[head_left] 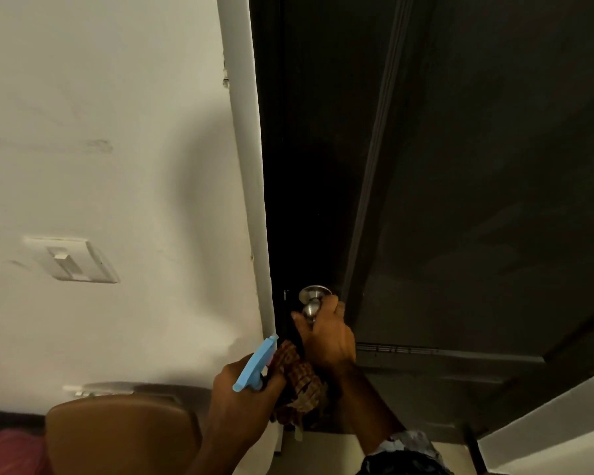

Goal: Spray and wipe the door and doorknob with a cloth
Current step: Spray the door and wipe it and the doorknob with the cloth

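Right now the right hand (326, 334) curls around the round brushed-metal doorknob (313, 302) on the dark door (460, 200), while the left hand (240, 395), just nearer and left, grips a blue spray bottle (256, 363) beside the brown checked cloth (299, 382).

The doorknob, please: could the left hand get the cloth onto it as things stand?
Probably not yet: the right hand is wrapped around the doorknob, covering most of it, while the left hand holds both the blue spray bottle and the cloth just below.
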Demonstrator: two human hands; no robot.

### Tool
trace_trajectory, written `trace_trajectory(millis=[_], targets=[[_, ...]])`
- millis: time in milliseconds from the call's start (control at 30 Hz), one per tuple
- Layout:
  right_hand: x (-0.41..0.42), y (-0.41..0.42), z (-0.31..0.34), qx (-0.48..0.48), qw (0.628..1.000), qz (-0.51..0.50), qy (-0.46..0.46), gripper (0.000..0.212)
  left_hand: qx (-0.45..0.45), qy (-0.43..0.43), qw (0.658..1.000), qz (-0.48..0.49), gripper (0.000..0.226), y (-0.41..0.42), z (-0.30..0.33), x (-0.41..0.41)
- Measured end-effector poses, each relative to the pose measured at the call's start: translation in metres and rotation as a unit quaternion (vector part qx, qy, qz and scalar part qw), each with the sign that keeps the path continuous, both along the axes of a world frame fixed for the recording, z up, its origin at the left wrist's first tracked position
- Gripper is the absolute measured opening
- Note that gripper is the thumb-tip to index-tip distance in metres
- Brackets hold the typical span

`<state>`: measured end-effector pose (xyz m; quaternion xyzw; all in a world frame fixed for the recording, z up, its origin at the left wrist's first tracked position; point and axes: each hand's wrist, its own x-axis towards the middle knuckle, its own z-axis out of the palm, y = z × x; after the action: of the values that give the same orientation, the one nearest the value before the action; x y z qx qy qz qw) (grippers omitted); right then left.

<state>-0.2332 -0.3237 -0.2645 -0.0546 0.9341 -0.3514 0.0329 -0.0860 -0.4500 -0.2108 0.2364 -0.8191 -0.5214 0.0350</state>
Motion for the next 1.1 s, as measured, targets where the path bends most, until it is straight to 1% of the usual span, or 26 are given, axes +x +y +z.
trace_trajectory(millis=[67,100,167,233,300,367,433,467,567,600,667,700,733,767,867,933,1033,1067,1100], targets=[[0.002,0.015,-0.005,-0.070,0.995,0.066,0.026,0.061,-0.003,-0.002,1.000,0.001,0.018,0.000,-0.003,0.001],[0.001,0.023,-0.008,-0.086,0.990,0.105,0.040,0.058,-0.003,-0.007,1.000,0.004,0.019,0.000,-0.005,0.001],[-0.004,0.039,-0.015,-0.075,0.983,0.159,0.045,0.057,-0.003,-0.014,1.000,0.010,0.031,0.001,-0.009,-0.001],[-0.008,0.047,-0.016,-0.047,0.982,0.176,0.046,0.057,-0.004,-0.015,1.000,0.014,0.034,0.003,-0.010,-0.004],[-0.012,0.048,-0.012,-0.021,0.985,0.167,0.041,0.053,0.005,-0.008,1.000,0.011,0.026,0.008,-0.009,-0.009],[-0.011,0.044,-0.008,-0.005,0.988,0.154,0.009,0.049,0.017,-0.001,1.000,0.007,0.021,0.011,-0.007,-0.013],[-0.009,0.038,-0.006,-0.024,0.990,0.139,-0.012,0.043,0.032,0.006,0.999,0.002,0.019,0.012,-0.007,-0.017],[-0.008,0.037,-0.006,-0.035,0.991,0.124,-0.022,0.042,0.042,0.010,0.999,-0.004,0.016,0.012,-0.006,-0.019],[-0.006,0.036,-0.013,0.000,0.988,0.152,-0.005,0.046,0.050,0.028,0.998,-0.021,0.012,0.013,-0.004,-0.025],[-0.006,0.036,-0.013,-0.031,0.990,0.138,-0.017,0.042,0.049,0.033,0.998,-0.020,0.012,0.014,-0.003,-0.025],[-0.001,0.032,-0.001,-0.132,0.986,0.095,-0.048,0.033,0.049,0.038,0.998,-0.015,0.016,0.014,-0.001,-0.025],[-0.001,0.031,0.001,-0.159,0.983,0.077,-0.046,0.037,0.050,0.041,0.998,-0.015,0.016,0.014,0.000,-0.025],[-0.003,0.031,0.000,-0.155,0.984,0.081,-0.034,0.041,0.048,0.042,0.998,-0.015,0.016,0.013,0.000,-0.024],[-0.002,0.030,0.001,-0.167,0.982,0.082,-0.041,0.043,0.045,0.043,0.998,-0.015,0.016,0.012,0.000,-0.023],[-0.003,0.025,-0.003,-0.062,0.993,0.099,0.013,0.033,0.034,0.048,0.998,-0.015,0.014,0.009,-0.001,-0.020],[-0.003,0.024,-0.012,-0.068,0.993,0.097,0.024,0.043,0.034,0.048,0.998,-0.012,0.013,0.007,-0.003,-0.018],[-0.001,0.008,-0.007,-0.132,0.988,0.079,-0.013,0.061,0.039,0.051,0.998,-0.002,0.012,0.003,-0.006,-0.016],[-0.002,0.001,-0.002,-0.153,0.986,0.052,-0.033,0.063,0.041,0.052,0.998,0.000,0.012,0.002,-0.006,-0.016],[-0.005,-0.005,0.000,-0.164,0.985,0.022,-0.042,0.059,0.038,0.055,0.998,0.001,0.012,0.001,-0.006,-0.015]])
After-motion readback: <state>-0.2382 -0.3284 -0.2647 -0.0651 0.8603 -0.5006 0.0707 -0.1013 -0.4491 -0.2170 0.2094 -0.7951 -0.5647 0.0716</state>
